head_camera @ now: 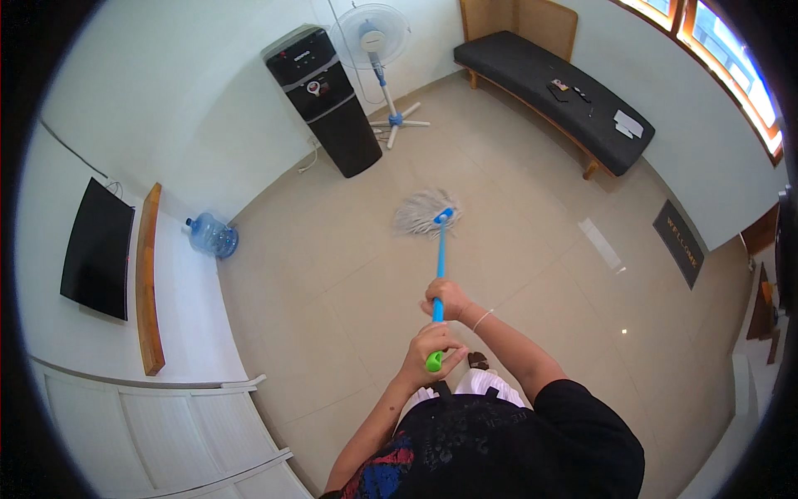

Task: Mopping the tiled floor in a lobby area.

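Both of my hands are closed around the blue handle point(441, 262) of a string mop. My left hand point(419, 355) grips the upper end, close to the green end cap point(434, 360). Farther down the shaft, my right hand point(450, 297) holds on, with a thin band around its wrist. The mop's grey-white string head point(416, 212) lies spread on the beige tiled floor point(349, 274) ahead of me, mostly to the left of its blue clamp point(443, 216).
A black water dispenser point(333, 112) and a pedestal fan point(389, 93) stand ahead. A blue water bottle point(212, 236) sits by the left wall, near a wall-mounted television point(100, 249). Ahead right is a black-cushioned bench point(530, 75) with small items; a doormat point(679, 243) lies right.
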{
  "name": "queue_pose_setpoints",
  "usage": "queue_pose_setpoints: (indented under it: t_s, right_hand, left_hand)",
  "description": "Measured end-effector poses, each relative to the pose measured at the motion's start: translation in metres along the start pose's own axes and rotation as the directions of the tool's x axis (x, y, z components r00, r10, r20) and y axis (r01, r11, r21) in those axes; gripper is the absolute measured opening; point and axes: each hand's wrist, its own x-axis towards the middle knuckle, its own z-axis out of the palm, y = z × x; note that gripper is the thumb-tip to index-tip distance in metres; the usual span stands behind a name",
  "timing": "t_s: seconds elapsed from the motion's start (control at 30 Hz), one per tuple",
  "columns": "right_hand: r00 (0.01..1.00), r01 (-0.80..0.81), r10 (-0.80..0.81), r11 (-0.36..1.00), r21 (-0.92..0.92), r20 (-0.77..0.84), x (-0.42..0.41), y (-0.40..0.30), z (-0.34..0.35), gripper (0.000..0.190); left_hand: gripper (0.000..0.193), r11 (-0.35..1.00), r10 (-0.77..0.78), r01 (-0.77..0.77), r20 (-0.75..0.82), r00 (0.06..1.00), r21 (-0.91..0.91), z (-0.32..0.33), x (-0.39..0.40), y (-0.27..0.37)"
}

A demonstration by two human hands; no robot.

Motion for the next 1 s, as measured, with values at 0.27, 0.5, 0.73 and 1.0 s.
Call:
queue_pose_setpoints:
  t_s: [0.27,0.5,0.73,1.0]
  right_hand:
    - [0.884,-0.290,0.212,0.948,-0.133,-0.417,-0.090,0.005,-0.092,0.022]
    - [0.769,-0.385,0.323,0.923,0.003,-0.552,-0.080,-0.057,-0.119,0.030]
    - [0.810,-0.201,0.225,0.974,0.105,-0.541,-0.068,-0.091,-0.096,0.032]
    - [0.856,-0.235,0.240,0.970,0.070,-0.457,-0.056,-0.011,-0.086,0.027]
  left_hand:
    - [0.009,0.970,0.152,-0.073,0.346,0.926,-0.230,0.061,0.044,0.022]
    - [0.003,0.951,0.089,0.019,0.333,0.939,-0.307,0.024,0.076,0.098]
    - [0.002,0.983,0.046,0.016,0.331,0.942,-0.184,0.007,0.060,0.131]
    - [0.004,0.987,0.104,-0.086,0.126,0.987,-0.138,0.059,0.062,0.068]
